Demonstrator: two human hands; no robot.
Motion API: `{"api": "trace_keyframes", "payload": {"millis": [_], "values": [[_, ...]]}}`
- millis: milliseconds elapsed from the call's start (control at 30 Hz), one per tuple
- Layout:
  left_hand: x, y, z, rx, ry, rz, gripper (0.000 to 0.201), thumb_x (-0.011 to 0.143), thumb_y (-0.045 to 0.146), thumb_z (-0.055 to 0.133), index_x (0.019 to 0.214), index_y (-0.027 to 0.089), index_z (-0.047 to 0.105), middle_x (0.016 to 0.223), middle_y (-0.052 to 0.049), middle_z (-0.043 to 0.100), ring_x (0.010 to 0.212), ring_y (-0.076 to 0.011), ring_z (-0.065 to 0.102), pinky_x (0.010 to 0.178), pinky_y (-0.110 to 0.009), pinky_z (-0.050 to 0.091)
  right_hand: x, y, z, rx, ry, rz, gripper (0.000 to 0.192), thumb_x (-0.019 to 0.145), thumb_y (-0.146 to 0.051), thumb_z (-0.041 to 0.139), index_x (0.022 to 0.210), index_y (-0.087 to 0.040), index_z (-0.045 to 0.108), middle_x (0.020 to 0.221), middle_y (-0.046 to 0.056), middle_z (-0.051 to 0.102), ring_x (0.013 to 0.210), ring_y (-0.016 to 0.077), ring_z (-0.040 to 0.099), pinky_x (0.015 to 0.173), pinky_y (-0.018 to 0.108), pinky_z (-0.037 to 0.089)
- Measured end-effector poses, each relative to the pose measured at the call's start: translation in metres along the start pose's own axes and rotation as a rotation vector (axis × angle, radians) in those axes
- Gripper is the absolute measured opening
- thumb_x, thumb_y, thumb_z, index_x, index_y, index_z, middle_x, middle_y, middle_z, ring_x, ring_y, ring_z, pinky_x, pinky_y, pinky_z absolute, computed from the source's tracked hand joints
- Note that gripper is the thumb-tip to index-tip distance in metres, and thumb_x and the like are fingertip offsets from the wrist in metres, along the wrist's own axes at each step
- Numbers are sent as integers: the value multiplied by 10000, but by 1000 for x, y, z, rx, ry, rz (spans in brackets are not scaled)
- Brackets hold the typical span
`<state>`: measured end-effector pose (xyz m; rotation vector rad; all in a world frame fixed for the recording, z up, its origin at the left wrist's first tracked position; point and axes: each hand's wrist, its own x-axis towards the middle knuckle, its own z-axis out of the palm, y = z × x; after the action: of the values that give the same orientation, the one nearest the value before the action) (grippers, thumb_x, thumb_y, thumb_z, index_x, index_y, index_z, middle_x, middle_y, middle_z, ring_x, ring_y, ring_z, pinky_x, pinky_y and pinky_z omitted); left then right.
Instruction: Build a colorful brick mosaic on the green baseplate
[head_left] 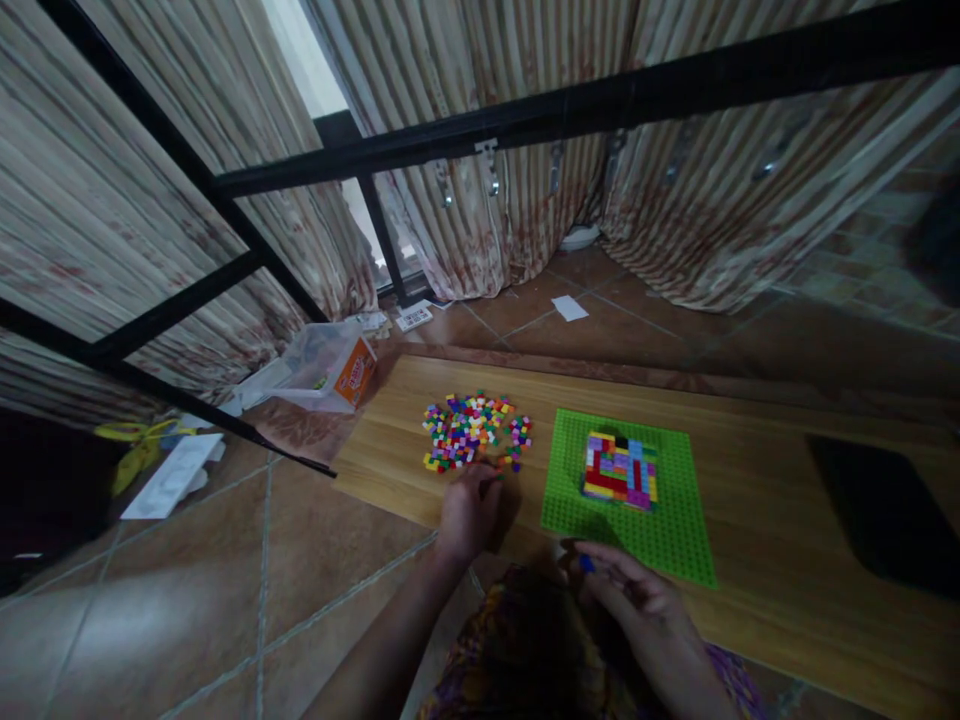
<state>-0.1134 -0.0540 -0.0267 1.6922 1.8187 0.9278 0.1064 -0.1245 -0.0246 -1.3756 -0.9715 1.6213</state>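
A heap of small coloured bricks (474, 430) lies on the wooden board (750, 470). To its right a green baseplate (667, 520) carries a block of stacked coloured bricks (619, 470). My left hand (469, 515) rests at the near edge of the heap, fingertips pinching a small green piece. Near the baseplate's front left corner, my right hand (637, 600) is closed around a small blue brick (586, 564).
A clear plastic box with an orange label (330, 368) lies tipped over at the board's far left. A dark flat object (885, 510) sits on the board at right. Black metal bars (525, 120) cross in front of curtains. Papers lie on the tiled floor.
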Motion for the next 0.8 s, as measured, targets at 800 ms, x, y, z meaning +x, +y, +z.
{"api": "trace_keyframes", "payload": {"millis": [800], "values": [[75,-18,-17,254,172,84,220,854,142,501,1028,184,629,1029,-89,603,907,-192,606,826,-308,490,6,15,20,-56,-105,67,480,723,-578,705,1030,-210,721,843,83,716,635,168,603,630,291,513]]}}
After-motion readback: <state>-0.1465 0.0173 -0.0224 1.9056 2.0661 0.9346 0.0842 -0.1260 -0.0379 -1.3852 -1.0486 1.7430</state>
